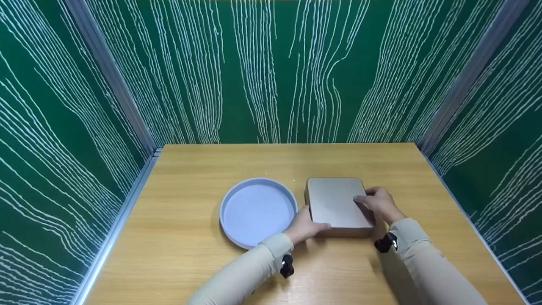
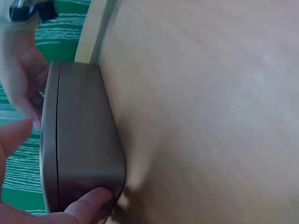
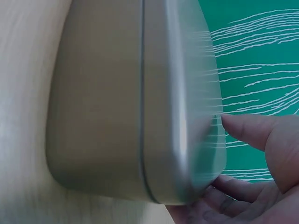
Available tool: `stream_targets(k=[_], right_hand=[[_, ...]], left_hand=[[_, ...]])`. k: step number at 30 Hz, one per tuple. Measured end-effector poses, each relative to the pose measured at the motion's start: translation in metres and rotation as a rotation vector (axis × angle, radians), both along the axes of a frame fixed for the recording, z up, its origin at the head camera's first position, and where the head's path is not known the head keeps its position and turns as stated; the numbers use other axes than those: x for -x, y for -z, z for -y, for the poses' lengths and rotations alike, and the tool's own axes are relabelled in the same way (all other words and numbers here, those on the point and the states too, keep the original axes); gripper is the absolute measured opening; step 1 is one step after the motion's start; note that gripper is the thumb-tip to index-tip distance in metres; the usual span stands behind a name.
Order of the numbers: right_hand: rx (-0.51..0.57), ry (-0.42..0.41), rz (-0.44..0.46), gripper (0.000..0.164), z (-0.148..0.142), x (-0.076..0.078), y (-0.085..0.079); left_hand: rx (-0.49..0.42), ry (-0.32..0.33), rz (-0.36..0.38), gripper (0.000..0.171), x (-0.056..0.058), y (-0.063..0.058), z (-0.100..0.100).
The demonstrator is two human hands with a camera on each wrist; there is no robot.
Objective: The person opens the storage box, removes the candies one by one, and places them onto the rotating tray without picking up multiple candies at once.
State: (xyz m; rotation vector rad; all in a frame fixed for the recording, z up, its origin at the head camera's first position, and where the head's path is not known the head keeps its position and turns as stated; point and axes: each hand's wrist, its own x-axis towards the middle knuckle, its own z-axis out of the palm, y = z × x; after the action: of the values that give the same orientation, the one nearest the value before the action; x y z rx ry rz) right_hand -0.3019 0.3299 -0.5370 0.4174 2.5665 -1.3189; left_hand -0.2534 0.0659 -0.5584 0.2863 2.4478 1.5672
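Note:
A square, metallic beige tin box [image 1: 336,201] with rounded corners stands on the table, right of the plate. Its lid seam runs as a thin dark line along the side wall [image 2: 86,126]. My left hand [image 1: 302,226] holds the box at its near left corner, thumb along the near top edge and fingers at the left side. On the right side my right hand [image 1: 381,205] grips it, with the thumb on the lid [image 3: 201,93] and the fingers round the edge. The undersides of the right fingers are partly hidden behind the box.
A round, pale blue plate [image 1: 258,212] with a raised rim lies just left of the box, close to my left hand. The wooden table [image 1: 182,186] is bounded by green walls [image 1: 250,76] with white wavy lines on three sides.

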Motion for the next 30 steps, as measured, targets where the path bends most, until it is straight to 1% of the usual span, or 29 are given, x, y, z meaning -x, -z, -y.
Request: stream_targets(k=[2, 5, 9, 12, 13, 19, 20, 22, 23, 24, 25, 27, 29, 30], right_hand=[[-0.022, -0.013, 0.02, 0.07, -0.001, 0.004, -0.002], [-0.035, -0.033, 0.048, 0.078, -0.003, 0.011, -0.003], [-0.053, -0.061, 0.057, 0.086, -0.005, 0.017, -0.003], [-0.071, -0.077, 0.055, 0.085, -0.004, 0.022, -0.004], [-0.073, -0.08, 0.056, 0.084, -0.004, 0.023, -0.004], [-0.096, -0.098, 0.056, 0.07, 0.001, 0.034, -0.007], [-0.102, -0.096, 0.056, 0.068, 0.001, 0.035, -0.007], [-0.11, -0.092, 0.064, 0.066, 0.003, 0.038, -0.007], [-0.111, -0.094, 0.065, 0.064, 0.003, 0.039, -0.007], [-0.103, -0.091, 0.066, 0.063, 0.004, 0.04, -0.007], [-0.1, -0.089, 0.067, 0.062, 0.004, 0.041, -0.006], [-0.104, -0.09, 0.066, 0.064, 0.005, 0.043, -0.007], [-0.106, -0.09, 0.065, 0.071, 0.006, 0.045, -0.008], [-0.107, -0.088, 0.073, 0.077, 0.006, 0.046, -0.009]], left_hand=[[0.0, 0.007, -0.029, 0.072, -0.001, 0.006, -0.001], [0.027, 0.014, -0.09, 0.079, 0.002, 0.021, -0.003], [0.085, 0.0, -0.153, 0.09, 0.01, 0.049, -0.007], [0.092, -0.007, -0.177, 0.093, 0.01, 0.057, -0.008], [0.087, -0.007, -0.193, 0.093, 0.008, 0.057, -0.007], [0.016, -0.001, -0.184, 0.083, -0.003, 0.034, -0.004], [0.013, -0.006, -0.18, 0.081, -0.004, 0.032, -0.004], [0.03, -0.02, -0.209, 0.079, -0.003, 0.04, -0.005], [0.037, -0.024, -0.222, 0.079, -0.004, 0.04, -0.005], [0.045, -0.033, -0.241, 0.079, -0.003, 0.044, -0.006], [0.051, -0.037, -0.248, 0.079, -0.004, 0.045, -0.005], [0.061, -0.045, -0.251, 0.078, -0.004, 0.045, -0.005], [0.058, -0.043, -0.217, 0.078, -0.007, 0.037, -0.004], [0.06, -0.044, -0.199, 0.078, -0.006, 0.037, -0.004]])
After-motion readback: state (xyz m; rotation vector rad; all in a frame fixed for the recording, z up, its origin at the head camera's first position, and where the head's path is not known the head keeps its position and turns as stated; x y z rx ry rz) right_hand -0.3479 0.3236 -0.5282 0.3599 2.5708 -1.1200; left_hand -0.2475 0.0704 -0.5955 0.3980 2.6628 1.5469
